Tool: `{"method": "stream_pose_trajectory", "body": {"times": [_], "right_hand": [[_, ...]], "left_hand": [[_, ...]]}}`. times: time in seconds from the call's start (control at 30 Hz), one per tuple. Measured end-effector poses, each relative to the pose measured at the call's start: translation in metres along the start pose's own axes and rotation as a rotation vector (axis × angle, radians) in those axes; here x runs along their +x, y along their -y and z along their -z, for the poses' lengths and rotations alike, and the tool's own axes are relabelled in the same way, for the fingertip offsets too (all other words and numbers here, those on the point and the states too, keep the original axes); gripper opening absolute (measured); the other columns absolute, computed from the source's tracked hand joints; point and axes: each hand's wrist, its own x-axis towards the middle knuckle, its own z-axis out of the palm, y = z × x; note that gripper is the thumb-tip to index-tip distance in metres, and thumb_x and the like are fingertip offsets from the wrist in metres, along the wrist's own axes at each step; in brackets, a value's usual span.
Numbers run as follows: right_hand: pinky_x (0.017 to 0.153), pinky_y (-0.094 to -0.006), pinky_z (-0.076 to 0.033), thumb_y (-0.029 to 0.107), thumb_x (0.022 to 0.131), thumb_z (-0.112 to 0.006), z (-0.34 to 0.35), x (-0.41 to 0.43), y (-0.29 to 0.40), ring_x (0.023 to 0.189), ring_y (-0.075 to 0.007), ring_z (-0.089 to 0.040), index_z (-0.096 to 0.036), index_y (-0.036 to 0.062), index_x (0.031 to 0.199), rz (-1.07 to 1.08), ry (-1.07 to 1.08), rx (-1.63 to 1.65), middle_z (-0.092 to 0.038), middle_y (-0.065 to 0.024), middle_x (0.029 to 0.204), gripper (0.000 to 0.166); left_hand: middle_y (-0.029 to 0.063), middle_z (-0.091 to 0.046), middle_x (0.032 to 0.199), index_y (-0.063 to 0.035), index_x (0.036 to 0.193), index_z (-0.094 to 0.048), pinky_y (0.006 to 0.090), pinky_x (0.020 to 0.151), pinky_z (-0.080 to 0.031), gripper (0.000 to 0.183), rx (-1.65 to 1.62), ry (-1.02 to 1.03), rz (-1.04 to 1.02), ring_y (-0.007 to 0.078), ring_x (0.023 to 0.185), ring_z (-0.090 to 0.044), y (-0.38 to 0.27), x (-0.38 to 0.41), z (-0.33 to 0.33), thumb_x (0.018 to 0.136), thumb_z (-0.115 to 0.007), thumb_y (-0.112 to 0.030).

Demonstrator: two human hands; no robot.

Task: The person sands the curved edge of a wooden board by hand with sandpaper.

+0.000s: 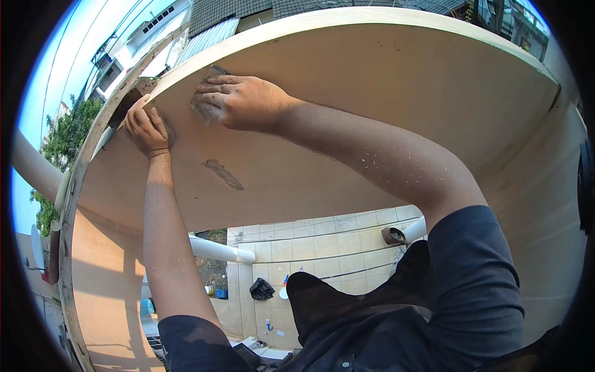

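My right hand (234,101) presses a sheet of sandpaper (203,109) flat against a tan plastered wall (297,172), just below its pale top edge. The sheet has printing at its upper end, and my fingers cover its middle. At the left, my left hand (148,128) rests on the wall's edge beside a gap, with its fingertips near the rim and no tool visible in it. A rough grey-brown patch (224,175) marks the wall below my hands. Pale flecks dot my right forearm.
A weathered wooden board (76,186) curves along the left. Far below lies a tiled floor (325,249) with a white column (223,249), a black plastic bag (261,289) and small items. Overhead wires, trees and tiled roofs (228,14) stand beyond the wall.
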Motion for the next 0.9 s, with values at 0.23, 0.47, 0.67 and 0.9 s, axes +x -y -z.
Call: {"method": "stream_pose_trajectory", "body": {"times": [0.23, 0.47, 0.67, 0.9], "right_hand": [[0.118, -0.0361, -0.053, 0.011, 0.097, -0.067, 0.12, -0.107, -0.105, 0.133, -0.0191, -0.067, -0.078, 0.0114, 0.124, -0.089, -0.024, -0.042, -0.075, -0.0009, 0.135, 0.029], [0.12, -0.0405, -0.051, 0.008, 0.096, -0.069, 0.151, -0.147, -0.138, 0.136, -0.0207, -0.065, -0.078, 0.0116, 0.124, -0.18, -0.055, -0.162, -0.076, -0.0028, 0.135, 0.03], [0.12, -0.0386, -0.05, 0.011, 0.094, -0.068, 0.071, -0.048, -0.072, 0.134, -0.0198, -0.066, -0.076, 0.0092, 0.124, -0.105, -0.166, 0.046, -0.074, -0.0037, 0.138, 0.031], [0.121, -0.0385, -0.047, 0.019, 0.094, -0.066, -0.013, 0.052, 0.017, 0.133, -0.0241, -0.066, -0.078, 0.007, 0.121, -0.14, -0.215, -0.031, -0.075, -0.0078, 0.134, 0.031]], "left_hand": [[0.0076, -0.07, 0.123, -0.0119, 0.129, -0.067, 0.0484, 0.108, -0.045, 0.035, -0.018, -0.007, -0.015, 0.0307, 0.118, -0.065, 0.003, 0.003, 0.0, 0.111, -0.047, -0.034], [0.0075, -0.071, 0.125, -0.0121, 0.132, -0.067, 0.049, 0.108, -0.047, 0.037, 0.0, -0.053, 0.018, 0.031, 0.12, -0.066, 0.006, -0.002, -0.012, 0.111, -0.044, -0.031], [0.0082, -0.07, 0.123, -0.0134, 0.13, -0.068, 0.0516, 0.109, -0.047, 0.035, 0.017, -0.061, 0.057, 0.0333, 0.119, -0.066, 0.013, -0.011, -0.017, 0.11, -0.045, -0.03], [0.0095, -0.07, 0.123, -0.0121, 0.128, -0.069, 0.0516, 0.106, -0.048, 0.035, -0.058, -0.014, 0.113, 0.0341, 0.116, -0.066, -0.011, 0.003, -0.016, 0.11, -0.049, -0.034]]}}
